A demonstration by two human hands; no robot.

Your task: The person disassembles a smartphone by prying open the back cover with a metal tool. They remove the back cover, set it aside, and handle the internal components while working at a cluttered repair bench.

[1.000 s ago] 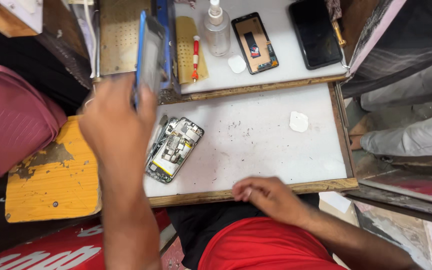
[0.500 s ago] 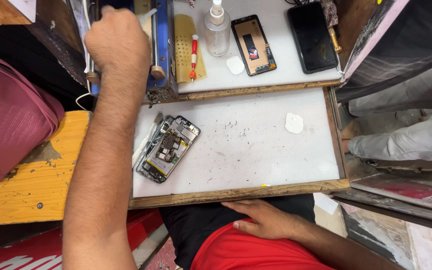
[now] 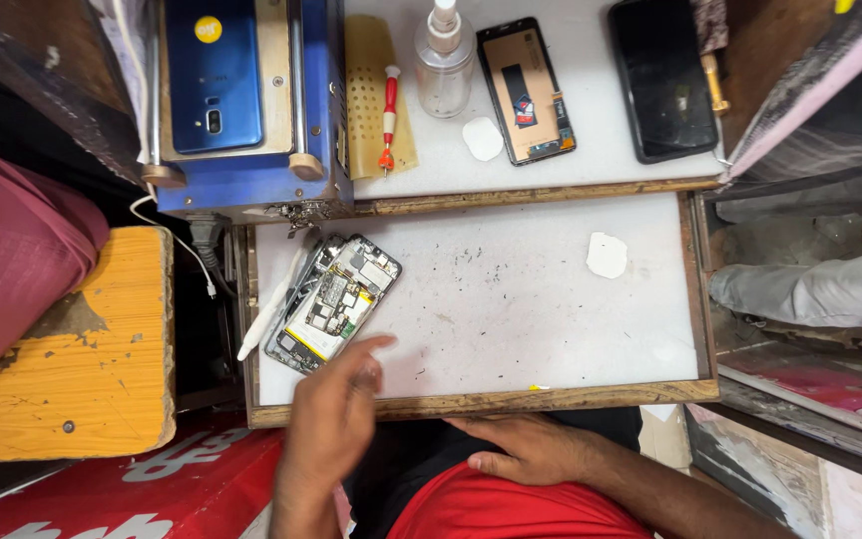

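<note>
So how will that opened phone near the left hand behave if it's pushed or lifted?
The opened phone lies flat on the white tray, so it would probably slide, not roll or tip. Its exposed circuit boards look fragile; pressing there seems risky. It looks stiff and light, by its thin metal frame. The left hand hovers at its lower corner.

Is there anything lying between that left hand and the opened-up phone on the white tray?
Nothing visible does. The left hand reaches across the wooden front edge of the white tray, its fingertips right beside the lower corner of the opened phone with bare circuit boards. A white stick-like tool lies on the phone's far side, out of the way.
</note>
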